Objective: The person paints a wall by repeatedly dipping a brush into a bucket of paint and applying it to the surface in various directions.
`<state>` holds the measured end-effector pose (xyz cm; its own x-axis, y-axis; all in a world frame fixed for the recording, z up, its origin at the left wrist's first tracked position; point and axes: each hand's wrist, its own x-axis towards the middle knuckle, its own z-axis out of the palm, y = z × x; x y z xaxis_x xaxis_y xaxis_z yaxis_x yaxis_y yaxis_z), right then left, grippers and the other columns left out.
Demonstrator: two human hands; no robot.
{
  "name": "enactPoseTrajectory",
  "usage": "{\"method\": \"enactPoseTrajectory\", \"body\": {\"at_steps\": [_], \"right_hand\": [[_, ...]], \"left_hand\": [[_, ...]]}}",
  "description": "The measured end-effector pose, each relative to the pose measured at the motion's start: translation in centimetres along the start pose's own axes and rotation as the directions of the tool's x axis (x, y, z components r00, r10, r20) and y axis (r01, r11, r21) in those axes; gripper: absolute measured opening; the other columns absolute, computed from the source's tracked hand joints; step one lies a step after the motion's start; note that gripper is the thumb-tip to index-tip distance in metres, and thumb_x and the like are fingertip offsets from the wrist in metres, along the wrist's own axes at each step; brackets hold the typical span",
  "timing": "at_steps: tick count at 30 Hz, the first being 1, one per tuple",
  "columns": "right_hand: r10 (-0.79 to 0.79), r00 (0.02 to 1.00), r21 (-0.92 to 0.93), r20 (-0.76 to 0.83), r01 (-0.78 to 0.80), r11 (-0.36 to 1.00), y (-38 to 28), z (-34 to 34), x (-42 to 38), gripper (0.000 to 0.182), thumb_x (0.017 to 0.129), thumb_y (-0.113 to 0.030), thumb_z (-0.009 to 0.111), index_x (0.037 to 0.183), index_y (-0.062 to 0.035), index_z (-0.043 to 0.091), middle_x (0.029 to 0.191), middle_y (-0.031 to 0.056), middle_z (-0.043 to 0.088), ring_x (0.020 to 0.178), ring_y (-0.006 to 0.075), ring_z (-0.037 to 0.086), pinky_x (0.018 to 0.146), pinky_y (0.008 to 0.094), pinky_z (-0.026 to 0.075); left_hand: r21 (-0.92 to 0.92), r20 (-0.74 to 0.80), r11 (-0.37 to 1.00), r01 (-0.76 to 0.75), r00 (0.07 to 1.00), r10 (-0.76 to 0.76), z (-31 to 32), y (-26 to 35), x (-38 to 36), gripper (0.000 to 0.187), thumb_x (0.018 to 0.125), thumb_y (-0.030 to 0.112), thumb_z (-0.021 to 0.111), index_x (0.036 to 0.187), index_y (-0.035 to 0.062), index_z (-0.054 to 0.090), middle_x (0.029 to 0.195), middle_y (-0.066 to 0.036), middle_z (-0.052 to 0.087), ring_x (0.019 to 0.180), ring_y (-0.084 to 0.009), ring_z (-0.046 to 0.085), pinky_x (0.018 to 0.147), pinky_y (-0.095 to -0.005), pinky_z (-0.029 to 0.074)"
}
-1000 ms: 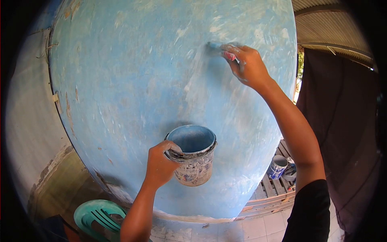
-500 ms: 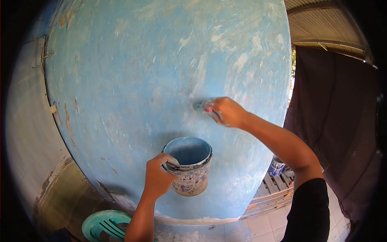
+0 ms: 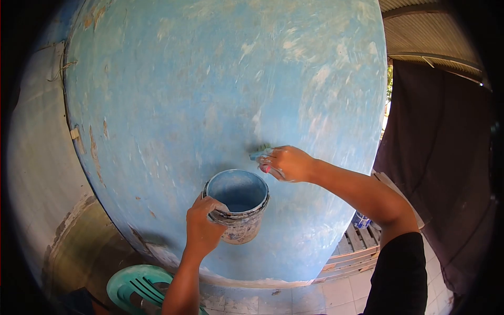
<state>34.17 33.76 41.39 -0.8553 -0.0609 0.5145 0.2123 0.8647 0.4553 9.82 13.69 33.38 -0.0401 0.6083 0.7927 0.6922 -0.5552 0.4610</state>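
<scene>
Brush (image 3: pixel 256 155): mid-view at wall (image 3: pixel 184 105), pinched btwn fingers of R hand (image 3: pixel 287 162), approx 1 o'clock from bucket (image 3: pixel 245 220). Pinching rim at bucket's 9 o'clock w/ L hand (image 3: pixel 205 218) thumb & fingers, chair (image 3: pixel 119 286) at view's 7 o'clock.

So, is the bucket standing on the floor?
No, the left hand grips the bucket by its rim and holds it up in front of the blue wall.

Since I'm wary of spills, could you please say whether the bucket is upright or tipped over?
Roughly upright: the left hand grips the bucket at its rim, open mouth above, base below.
</scene>
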Motion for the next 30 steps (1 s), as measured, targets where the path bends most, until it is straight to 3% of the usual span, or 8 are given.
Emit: {"method": "enactPoseTrajectory", "body": {"at_steps": [3, 7, 10, 13, 18, 20, 26, 30], "right_hand": [[0.151, 0.989, 0.057, 0.0, -0.15, 0.987, 1.2, -1.9, 1.7, 0.026, 0.09, -0.006, 0.069, 0.115, 0.0019, 0.072, 0.108, 0.0229, 0.075, 0.096, 0.0375, 0.072, 0.085, 0.0432, 0.059], [0.071, 0.89, -0.237, -0.451, -0.197, 0.951, 5.3, -7.5, 5.0, 0.033, 0.087, -0.006, 0.075, 0.119, -0.001, 0.071, 0.114, 0.0241, 0.074, 0.094, 0.0393, 0.073, 0.081, 0.0427, 0.06], [0.054, 0.879, -0.384, -0.474, -0.261, 0.886, 6.9, -6.7, 5.1, 0.04, 0.083, -0.008, 0.078, 0.122, -0.0024, 0.071, 0.119, 0.0237, 0.073, 0.098, 0.0385, 0.073, 0.08, 0.042, 0.061], [-0.024, 0.969, -0.472, -0.246, -0.098, 0.876, 5.4, -1.1, 2.9, 0.037, 0.088, -0.013, 0.07, 0.122, -0.0012, 0.072, 0.118, 0.0262, 0.071, 0.096, 0.0374, 0.076, 0.071, 0.0444, 0.064], [-0.082, 0.996, -0.173, -0.022, 0.077, 0.982, -1.2, 8.6, -1.9, 0.035, 0.09, -0.013, 0.065, 0.122, 0.0002, 0.071, 0.113, 0.0248, 0.073, 0.092, 0.0345, 0.076, 0.072, 0.0431, 0.064], [0.11, 0.989, 0.188, 0.095, -0.126, 0.974, -2.0, 11.0, -2.2, 0.034, 0.09, -0.013, 0.067, 0.121, 0.0004, 0.071, 0.112, 0.0238, 0.074, 0.09, 0.0365, 0.075, 0.08, 0.0426, 0.063], [0.368, 0.876, 0.545, -0.311, -0.152, 0.824, -1.4, 10.3, 1.7, 0.016, 0.086, 0.0, 0.077, 0.101, 0.0041, 0.075, 0.095, 0.0191, 0.076, 0.069, 0.0266, 0.072, 0.064, 0.0312, 0.058], [0.512, 0.826, 0.835, -0.237, -0.096, 0.542, -5.0, 11.7, 1.1, 0.011, 0.091, -0.003, 0.076, 0.1, 0.0039, 0.074, 0.092, 0.0155, 0.075, 0.071, 0.0197, 0.071, 0.062, 0.0298, 0.055]], "left_hand": [[0.006, 0.012, 1.0, 0.013, 1.0, -0.013, -0.7, -0.1, 0.0, 0.029, 0.06, -0.012, 0.073, 0.085, 0.0026, 0.07, 0.09, -0.013, 0.07, 0.096, -0.0363, 0.067, 0.085, -0.0409, 0.054], [0.002, 0.026, 1.0, 0.031, 0.999, -0.031, -0.9, -0.5, -0.6, 0.029, 0.059, -0.012, 0.073, 0.084, 0.0026, 0.069, 0.089, -0.013, 0.07, 0.095, -0.0354, 0.066, 0.083, -0.0413, 0.054], [0.02, 0.003, 0.999, 0.028, 1.0, -0.028, -0.1, -1.5, -1.6, 0.03, 0.058, -0.012, 0.074, 0.084, 0.003, 0.069, 0.089, -0.012, 0.07, 0.095, -0.036, 0.066, 0.083, -0.0428, 0.054], [0.024, 0.0, 0.999, 0.041, 0.999, -0.041, 0.3, -2.5, -1.5, 0.032, 0.056, -0.011, 0.075, 0.084, 0.0037, 0.068, 0.091, -0.013, 0.07, 0.1, -0.0388, 0.066, 0.085, -0.0441, 0.054], [0.091, -0.005, 0.991, 0.094, 0.996, -0.094, 1.8, -5.1, -3.7, 0.035, 0.053, -0.009, 0.076, 0.085, 0.0034, 0.069, 0.093, -0.014, 0.07, 0.107, -0.0422, 0.066, 0.091, -0.0463, 0.054], [0.136, -0.001, 0.982, 0.134, 0.991, -0.136, 2.9, -6.4, -4.9, 0.035, 0.053, -0.009, 0.076, 0.085, 0.003, 0.069, 0.094, -0.015, 0.071, 0.109, -0.0427, 0.066, 0.093, -0.0468, 0.054], [0.263, -0.093, 0.947, 0.187, 0.981, -0.168, 5.6, -8.2, -8.7, 0.032, 0.056, -0.005, 0.08, 0.085, 0.0033, 0.07, 0.092, -0.015, 0.07, 0.118, -0.0486, 0.063, 0.092, -0.0509, 0.054], [0.321, -0.118, 0.929, 0.187, 0.981, -0.156, 6.1, -9.0, -12.1, 0.034, 0.06, 0.003, 0.088, 0.085, 0.0021, 0.066, 0.097, -0.017, 0.07, 0.12, -0.049, 0.063, 0.1, -0.0552, 0.051]]}}
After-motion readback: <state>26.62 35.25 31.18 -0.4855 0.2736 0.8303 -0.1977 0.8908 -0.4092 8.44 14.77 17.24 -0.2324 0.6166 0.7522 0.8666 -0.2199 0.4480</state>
